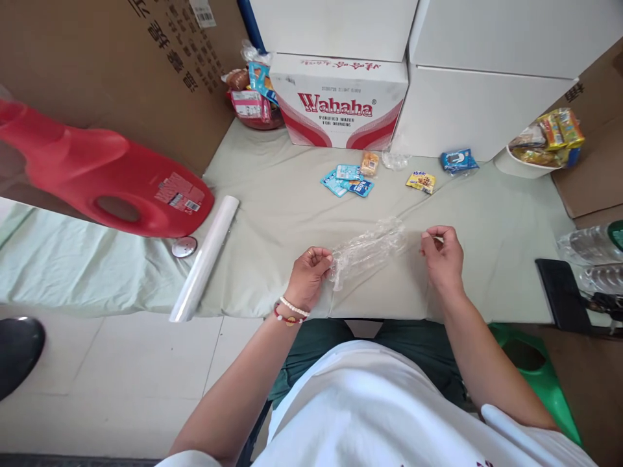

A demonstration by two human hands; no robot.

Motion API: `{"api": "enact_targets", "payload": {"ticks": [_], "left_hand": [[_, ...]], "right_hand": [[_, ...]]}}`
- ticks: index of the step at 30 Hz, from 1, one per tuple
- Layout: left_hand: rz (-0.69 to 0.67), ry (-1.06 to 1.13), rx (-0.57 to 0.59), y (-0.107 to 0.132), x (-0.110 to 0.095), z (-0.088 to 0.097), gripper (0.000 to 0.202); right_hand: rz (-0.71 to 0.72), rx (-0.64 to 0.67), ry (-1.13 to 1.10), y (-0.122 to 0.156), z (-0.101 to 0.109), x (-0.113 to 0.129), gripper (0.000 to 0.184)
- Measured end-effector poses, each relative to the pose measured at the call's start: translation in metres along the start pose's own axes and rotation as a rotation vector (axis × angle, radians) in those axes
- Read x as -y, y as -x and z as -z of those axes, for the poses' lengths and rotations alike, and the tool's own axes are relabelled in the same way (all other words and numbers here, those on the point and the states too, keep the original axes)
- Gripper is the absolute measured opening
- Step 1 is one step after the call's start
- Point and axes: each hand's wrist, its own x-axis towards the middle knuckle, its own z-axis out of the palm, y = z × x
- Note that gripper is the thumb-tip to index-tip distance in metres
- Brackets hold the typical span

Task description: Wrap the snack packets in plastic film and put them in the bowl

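Note:
My left hand pinches the near left end of a crumpled sheet of clear plastic film. The film stretches away to the right, low over the cloth-covered table. Just beyond its right end is my right hand, with thumb and forefinger drawn together. Whether a thin bit of film sits between those fingertips cannot be made out. Farther back lie several blue snack packets, a small orange-brown packet, a yellow packet and a wad of clear plastic.
A roll of clear film lies left, beside a big red jug and a round tin. Behind stand a Wahaha carton, a snack basket and a white snack bowl. A phone and plastic bottles are right.

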Motion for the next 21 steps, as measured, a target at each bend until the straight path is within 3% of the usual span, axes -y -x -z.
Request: {"api": "enact_targets", "payload": {"ticks": [4,7,10,15,21], "left_hand": [[-0.186,-0.141,-0.035,0.009,0.009,-0.016,0.03],[-0.28,-0.277,-0.071,0.013,0.016,-0.023,0.023],[-0.275,-0.288,-0.126,0.009,0.019,-0.024,0.032],[-0.069,-0.013,0.061,-0.008,0.014,-0.023,0.049],[-0.101,-0.066,-0.059,-0.029,0.005,-0.021,0.053]], "right_hand": [[-0.114,0.39,0.027,0.037,-0.035,0.013,0.03],[-0.143,0.524,0.01,0.054,-0.065,0.008,0.032],[-0.162,0.57,-0.049,0.052,-0.077,-0.001,0.024],[-0.178,0.562,-0.123,0.036,-0.059,-0.001,0.024],[-0.258,0.352,-0.226,0.019,-0.025,-0.001,0.035]]}}
